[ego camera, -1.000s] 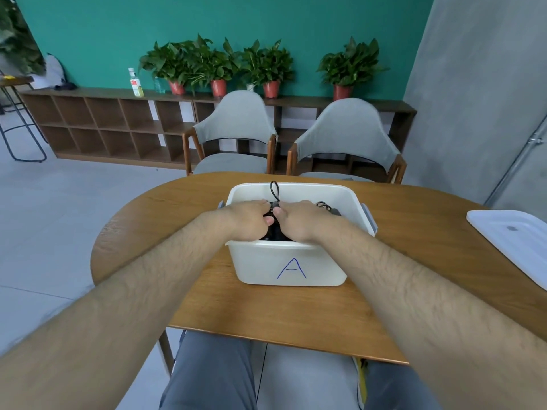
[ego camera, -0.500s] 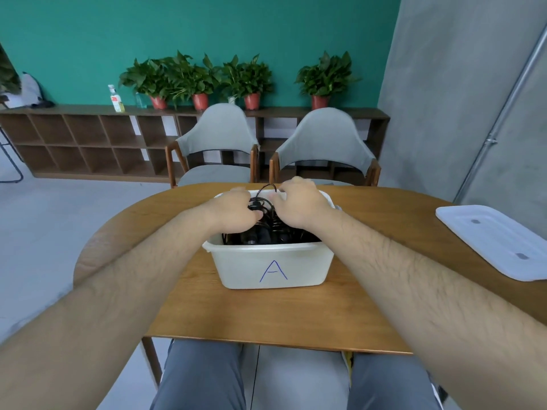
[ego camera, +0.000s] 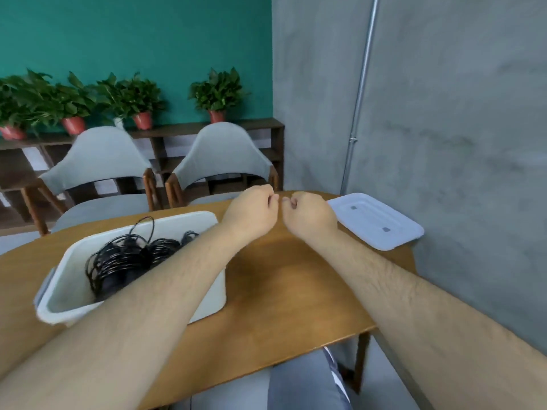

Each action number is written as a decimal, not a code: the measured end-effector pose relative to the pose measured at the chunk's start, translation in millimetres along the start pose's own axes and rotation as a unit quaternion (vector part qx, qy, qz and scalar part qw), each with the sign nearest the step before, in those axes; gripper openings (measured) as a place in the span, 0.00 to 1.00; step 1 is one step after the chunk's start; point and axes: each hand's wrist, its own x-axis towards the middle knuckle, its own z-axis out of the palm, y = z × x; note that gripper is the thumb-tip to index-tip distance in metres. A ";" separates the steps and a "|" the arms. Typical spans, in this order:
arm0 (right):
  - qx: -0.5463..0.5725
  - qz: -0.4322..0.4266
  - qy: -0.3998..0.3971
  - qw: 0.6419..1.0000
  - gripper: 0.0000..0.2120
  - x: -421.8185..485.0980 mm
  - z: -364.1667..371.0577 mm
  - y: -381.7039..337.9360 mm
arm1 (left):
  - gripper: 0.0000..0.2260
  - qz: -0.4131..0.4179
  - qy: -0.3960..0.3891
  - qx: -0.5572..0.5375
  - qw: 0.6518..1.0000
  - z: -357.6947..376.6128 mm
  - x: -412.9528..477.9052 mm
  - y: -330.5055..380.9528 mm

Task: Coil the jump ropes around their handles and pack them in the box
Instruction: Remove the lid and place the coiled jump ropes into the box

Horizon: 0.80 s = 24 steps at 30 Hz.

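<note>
The white box (ego camera: 211,294) stands on the left of the wooden table (ego camera: 281,294). Inside it lie black jump ropes (ego camera: 127,258), coiled in a bundle, with one loop sticking up above the rim. My left forearm crosses over the box's near right corner and hides part of it. My left hand (ego camera: 251,213) and my right hand (ego camera: 310,218) hover side by side above the table, to the right of the box. Both have their fingers curled in and hold nothing. The right hand is just left of the white lid (ego camera: 381,223).
The lid lies flat at the table's far right corner, beside a grey wall. Two grey chairs (ego camera: 219,158) stand behind the table. Beyond them a low shelf carries potted plants (ego camera: 217,93). My legs show below the table's near edge.
Both hands have let go of the ropes and left the box, moving right towards the lid. The camera has turned right, so the box now sits at the left.
</note>
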 end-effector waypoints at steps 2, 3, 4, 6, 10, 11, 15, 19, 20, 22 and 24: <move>-0.013 0.053 0.019 0.998 0.20 -0.6 -13.8 39.9 | 0.14 0.007 -0.025 -0.018 1.000 34.0 16.1 25.9; -0.026 0.073 0.030 0.997 0.20 -2.3 -19.3 60.7 | 0.14 0.012 -0.038 -0.026 0.999 53.7 22.8 36.4; -0.040 0.092 0.038 0.994 0.20 -3.7 -24.8 83.2 | 0.14 0.016 -0.055 -0.035 0.998 73.4 28.7 48.6; -0.052 0.129 0.038 0.990 0.20 -6.6 -33.2 122.2 | 0.15 0.022 -0.088 -0.050 0.995 109.2 36.4 68.0; -0.056 0.191 0.038 0.979 0.20 -10.4 -44.6 184.3 | 0.17 0.037 -0.139 -0.069 0.987 165.9 51.0 99.5; -0.057 0.208 0.037 0.976 0.19 -9.8 -44.3 199.5 | 0.17 0.044 -0.149 -0.075 0.985 181.4 55.1 106.1; -0.068 0.238 0.036 0.968 0.18 -1.6 -30.9 236.8 | 0.14 0.056 -0.171 -0.085 0.980 220.7 72.7 116.8; -0.088 0.240 0.024 0.966 0.14 8.5 -7.8 262.3 | 0.11 0.070 -0.216 -0.114 0.967 255.8 88.9 119.2; -0.096 0.240 0.022 0.966 0.15 10.5 -2.4 266.9 | 0.11 0.073 -0.230 -0.112 0.964 263.3 92.3 118.2; -0.109 0.240 0.016 0.965 0.17 12.2 5.1 272.4 | 0.10 0.085 -0.256 -0.092 0.958 273.9 97.0 115.3; -0.113 0.248 0.005 0.962 0.18 11.2 10.5 276.6 | 0.12 0.093 -0.278 -0.064 0.954 281.9 98.3 111.7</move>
